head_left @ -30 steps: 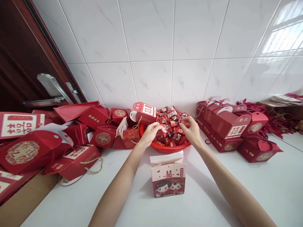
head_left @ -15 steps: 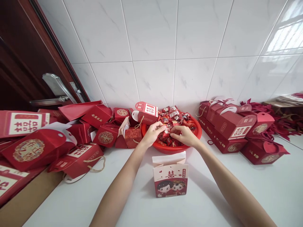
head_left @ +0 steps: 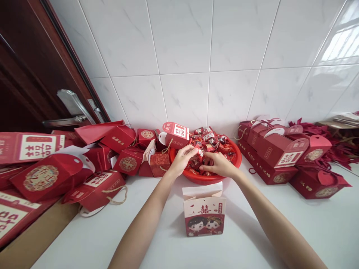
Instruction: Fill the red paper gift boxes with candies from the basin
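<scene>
A red plastic basket full of red-wrapped candies stands near the wall. Over its left part, my left hand pinches a red and white wrapped candy between thumb and fingers. My right hand reaches among the candies with bent fingers; what its fingertips hold, if anything, is hidden. In front of the basket, between my forearms, an upright red and white box with two cartoon figures has its top flaps raised.
Red gift boxes are piled at the left, some with rope handles. More closed boxes stand stacked at the right, beside dark red ribbons. A door handle is at the upper left.
The view has shifted slightly. My right hand's fingers have moved lower into the candies, a little apart from my left hand, which keeps its pinch on the candy.
</scene>
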Tool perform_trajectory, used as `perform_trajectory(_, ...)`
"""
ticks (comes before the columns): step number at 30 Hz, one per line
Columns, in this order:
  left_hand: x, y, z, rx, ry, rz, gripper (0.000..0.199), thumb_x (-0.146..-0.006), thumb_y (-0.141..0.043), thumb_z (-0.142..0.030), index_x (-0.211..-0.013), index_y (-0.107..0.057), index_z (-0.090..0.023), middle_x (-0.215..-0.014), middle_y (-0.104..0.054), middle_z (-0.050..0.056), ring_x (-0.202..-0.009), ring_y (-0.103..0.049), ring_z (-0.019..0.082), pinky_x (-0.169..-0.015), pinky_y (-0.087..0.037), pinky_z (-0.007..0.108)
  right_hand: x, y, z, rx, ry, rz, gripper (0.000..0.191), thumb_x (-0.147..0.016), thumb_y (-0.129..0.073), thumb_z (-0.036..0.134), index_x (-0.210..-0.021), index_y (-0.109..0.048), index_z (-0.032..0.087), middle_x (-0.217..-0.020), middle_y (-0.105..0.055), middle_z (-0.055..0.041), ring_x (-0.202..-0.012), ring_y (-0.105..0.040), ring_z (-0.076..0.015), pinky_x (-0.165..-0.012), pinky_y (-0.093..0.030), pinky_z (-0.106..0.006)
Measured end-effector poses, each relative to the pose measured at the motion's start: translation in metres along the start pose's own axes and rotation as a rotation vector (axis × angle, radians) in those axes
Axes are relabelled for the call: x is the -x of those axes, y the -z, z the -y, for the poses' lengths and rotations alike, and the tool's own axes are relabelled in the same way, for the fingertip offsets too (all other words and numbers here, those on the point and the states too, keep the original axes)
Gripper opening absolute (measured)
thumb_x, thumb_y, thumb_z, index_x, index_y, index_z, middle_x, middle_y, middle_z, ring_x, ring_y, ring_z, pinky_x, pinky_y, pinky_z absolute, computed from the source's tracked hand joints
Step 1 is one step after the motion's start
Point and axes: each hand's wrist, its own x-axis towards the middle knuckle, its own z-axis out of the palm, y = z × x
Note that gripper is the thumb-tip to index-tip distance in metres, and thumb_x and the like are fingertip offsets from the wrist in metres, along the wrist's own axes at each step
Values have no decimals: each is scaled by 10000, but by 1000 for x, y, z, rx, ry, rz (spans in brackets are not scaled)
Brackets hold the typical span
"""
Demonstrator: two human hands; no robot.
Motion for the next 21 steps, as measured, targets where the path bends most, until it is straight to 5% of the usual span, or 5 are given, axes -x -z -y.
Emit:
perform_trajectory(4,0,1,0,-107,-46,15,407,-739,-722,-577,-771,-618,-185,-788,-625,-4,-831,-591,174,-831,-481,296,0,2,-3,-229,-2,-62,345,-743,-770,472,-955,-663,223,-768,-708,-7,-706,-639,-196,-650,-455,-308)
perform_trajectory(12,6,-4,0,-457,-56,145,234,-803,-659,-406,-813,-720,-180,-802,-732,42,-771,-652,209,-744,-487,306,-1,7,-6,-675,-149,-203,422,-627,-835,535,-796,-646,198,-801,-683,-8,-744,-632,-171,-718,-510,-318)
perform_trajectory(16,9,-9,-1,-817,-25,240,187,-766,-650,-314,-656,-738,-191,-658,-725,46,-631,-622,204,-657,-432,306,1,10,-4,-754,-195,-304,415,-598,-857,515,-754,-629,204,-770,-691,-8,-742,-639,-178,-745,-530,-334)
perform_trajectory(21,7,-10,-4,-991,19,348,399,-785,-613,-373,-423,-583,-207,-433,-528,-2,-466,-427,144,-560,-294,299,1,9,-6,-790,-223,-331,420,-584,-865,484,-756,-596,211,-706,-653,13,-634,-604,-156,-663,-522,-326)
